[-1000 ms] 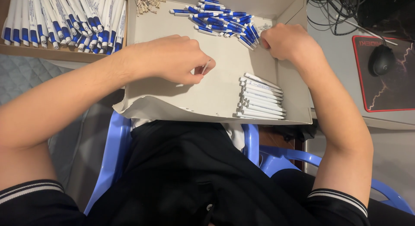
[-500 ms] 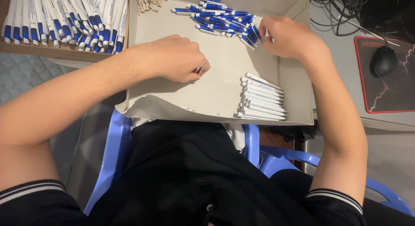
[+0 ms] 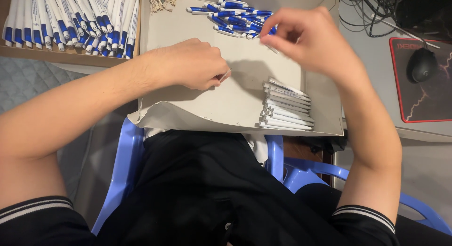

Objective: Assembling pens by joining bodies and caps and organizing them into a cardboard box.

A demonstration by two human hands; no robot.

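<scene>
Right hand point(image 3: 308, 41) lifted off blue-white pen parts point(image 3: 238, 15), pinching one. Left hand point(image 3: 190, 65) curled round thin piece. Grey tray point(image 3: 197, 109) holds white barrels point(image 3: 287, 107); cardboard box point(image 3: 56, 55) holds pens point(image 3: 70, 20).

Head camera looks steeply down (close range) over a cardboard tray point(image 3: 245, 109).

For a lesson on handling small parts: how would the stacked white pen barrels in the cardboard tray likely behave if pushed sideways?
The white pen barrels are slim round tubes, so they would probably roll or scatter rather than slide as a block. They look like thin plastic, likely light and stiff. The tray floor is smooth card, offering little grip; its walls should stop them.
</scene>
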